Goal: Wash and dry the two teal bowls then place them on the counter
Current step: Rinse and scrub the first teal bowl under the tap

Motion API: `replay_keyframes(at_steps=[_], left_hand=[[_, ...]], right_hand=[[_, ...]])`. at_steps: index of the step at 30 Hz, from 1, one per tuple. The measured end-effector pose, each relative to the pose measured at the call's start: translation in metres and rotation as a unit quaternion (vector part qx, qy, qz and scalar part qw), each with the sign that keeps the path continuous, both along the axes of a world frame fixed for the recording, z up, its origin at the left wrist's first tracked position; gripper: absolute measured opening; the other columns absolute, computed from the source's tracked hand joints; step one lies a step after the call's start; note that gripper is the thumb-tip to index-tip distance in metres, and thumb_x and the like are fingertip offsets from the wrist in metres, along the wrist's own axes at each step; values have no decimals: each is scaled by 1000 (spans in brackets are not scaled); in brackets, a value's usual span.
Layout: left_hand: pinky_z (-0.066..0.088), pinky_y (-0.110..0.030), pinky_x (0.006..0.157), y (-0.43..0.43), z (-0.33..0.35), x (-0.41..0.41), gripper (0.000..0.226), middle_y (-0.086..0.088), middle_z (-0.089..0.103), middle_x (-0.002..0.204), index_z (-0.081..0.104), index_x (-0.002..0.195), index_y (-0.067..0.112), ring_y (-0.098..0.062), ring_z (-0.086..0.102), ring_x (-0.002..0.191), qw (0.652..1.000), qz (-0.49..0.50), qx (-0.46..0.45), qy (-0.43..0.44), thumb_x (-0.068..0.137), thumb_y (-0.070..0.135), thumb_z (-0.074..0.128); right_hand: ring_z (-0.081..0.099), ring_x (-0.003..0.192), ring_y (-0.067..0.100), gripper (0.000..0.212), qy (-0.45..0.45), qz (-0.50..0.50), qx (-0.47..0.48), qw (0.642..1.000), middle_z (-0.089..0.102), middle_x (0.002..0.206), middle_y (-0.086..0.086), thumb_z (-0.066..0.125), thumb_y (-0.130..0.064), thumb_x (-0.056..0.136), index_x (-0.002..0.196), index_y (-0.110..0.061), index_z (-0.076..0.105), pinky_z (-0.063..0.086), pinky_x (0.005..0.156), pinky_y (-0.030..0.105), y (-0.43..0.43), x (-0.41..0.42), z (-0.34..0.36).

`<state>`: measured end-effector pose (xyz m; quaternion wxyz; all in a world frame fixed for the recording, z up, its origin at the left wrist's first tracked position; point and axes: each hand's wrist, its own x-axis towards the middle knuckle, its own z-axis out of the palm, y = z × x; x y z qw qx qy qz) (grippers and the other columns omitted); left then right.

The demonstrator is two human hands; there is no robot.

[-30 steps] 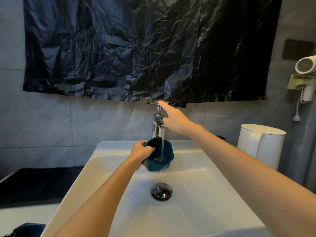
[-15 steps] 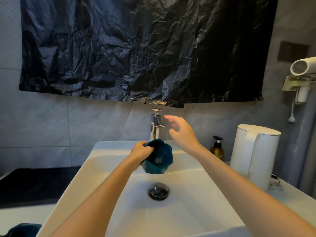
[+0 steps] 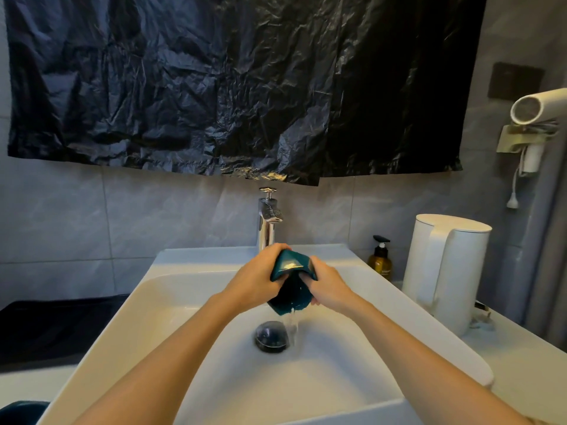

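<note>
Both hands hold one teal bowl over the white sink, just in front of the chrome tap. The left hand grips the bowl from the left, its fingers curled over the top of the wall. The right hand grips the other side, with its fingers bent round the rim and the thumb side pressed against the bowl. The bowl is tipped steeply, so its outer wall faces up and its dark inside faces down and towards the person. A thin stream of water runs off its lowest edge and falls into the basin just right of the dark round drain plug.

In the bottom left corner, beside the sink, lies a dark teal shape cut off by the edge of the view. It looks like the second bowl, though too little of it shows to be sure.

On the counter to the right of the sink stand a white kettle and, behind it against the wall, a brown soap bottle with a black pump. A white hair dryer sits in a holder on the right wall. A crumpled black plastic sheet hangs across the grey tiles above the tap. A black surface lies to the left of the sink.
</note>
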<state>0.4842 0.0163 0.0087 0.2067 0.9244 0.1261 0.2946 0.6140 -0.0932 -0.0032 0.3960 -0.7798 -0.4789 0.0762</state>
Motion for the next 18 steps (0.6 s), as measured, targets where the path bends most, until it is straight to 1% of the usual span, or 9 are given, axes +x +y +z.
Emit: replay_keyframes(at_steps=[3,4,7,9,11,14,16,18], left_hand=[[46,-26,92,1,-1,-3,59,11,51,129,36,134,30,-12,51,112,994,11,111,-16,84,30,68],[45,-25,92,1,-1,-2,62,9,52,129,37,134,29,-13,52,112,988,17,147,-33,82,33,70],[47,-23,83,1,1,-2,66,3,57,121,39,132,25,-15,55,104,968,14,228,-102,78,38,74],[50,-22,75,1,0,-3,69,-1,60,115,38,131,22,-15,56,99,949,6,281,-143,76,34,77],[51,-21,72,1,-1,-4,71,-3,61,113,40,132,18,-15,56,96,933,5,318,-167,74,32,79],[50,-20,72,0,-1,-3,73,-3,61,115,41,132,17,-13,54,97,931,9,320,-174,72,32,80],[50,-20,73,0,-2,-2,73,-1,60,118,39,133,21,-13,54,100,945,11,289,-155,74,33,79],[46,-18,76,-3,-4,-2,72,1,57,122,37,135,24,-15,54,105,962,11,242,-126,76,35,77]], right_hand=[[58,96,19,19,-124,-34,44,991,60,112,3,50,-16,97,115,-20,46,54,80,34,-4,3,0],[58,100,19,22,-152,-37,56,986,60,113,2,52,-16,97,117,-20,45,53,83,34,-6,2,1],[61,100,19,35,-220,-48,95,970,59,116,5,55,-18,95,126,-17,40,55,80,29,-13,-4,7],[63,96,21,40,-262,-55,129,955,59,116,9,58,-15,93,129,-14,39,57,76,28,-16,-5,8],[64,94,21,42,-281,-56,148,947,59,116,11,60,-16,92,129,-13,39,57,73,27,-17,-4,8],[63,95,21,42,-274,-54,155,948,59,116,11,60,-17,93,129,-13,39,56,74,25,-18,-4,8],[62,98,20,42,-260,-55,143,954,58,118,10,58,-17,93,130,-14,37,56,75,26,-18,-4,9],[62,101,21,41,-254,-55,117,959,58,120,9,57,-18,95,130,-15,36,57,78,27,-18,-3,6]])
